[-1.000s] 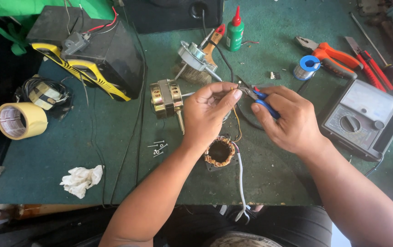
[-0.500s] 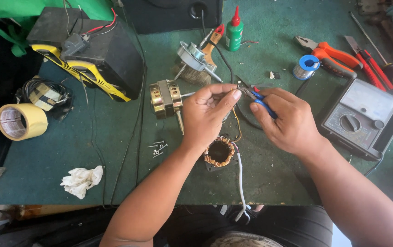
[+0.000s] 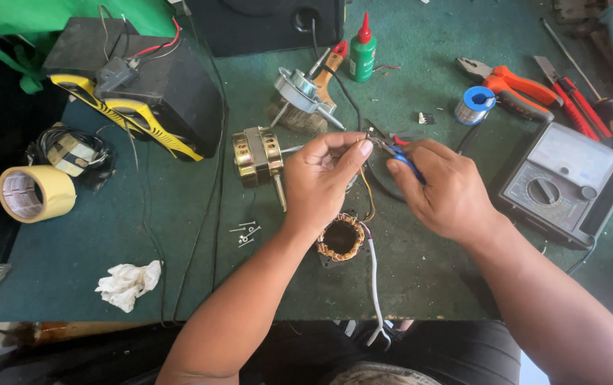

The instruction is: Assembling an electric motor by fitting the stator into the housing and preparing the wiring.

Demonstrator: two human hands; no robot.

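Pinched thin wire (image 3: 365, 187) between left hand (image 3: 324, 178) and right hand (image 3: 449, 192) (over coppery round stator (image 3: 342, 238))

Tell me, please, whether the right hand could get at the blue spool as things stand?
Probably yes: the blue spool lies uncovered just beyond the right hand, though that hand holds a small tool.

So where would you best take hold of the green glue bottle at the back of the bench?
Probably around the green body of the glue bottle, just below the red nozzle. It stands upright, so a hand could close on its round sides from the near right, where the mat looks open. On its left, the wooden-handled brush and a black cable lie close.
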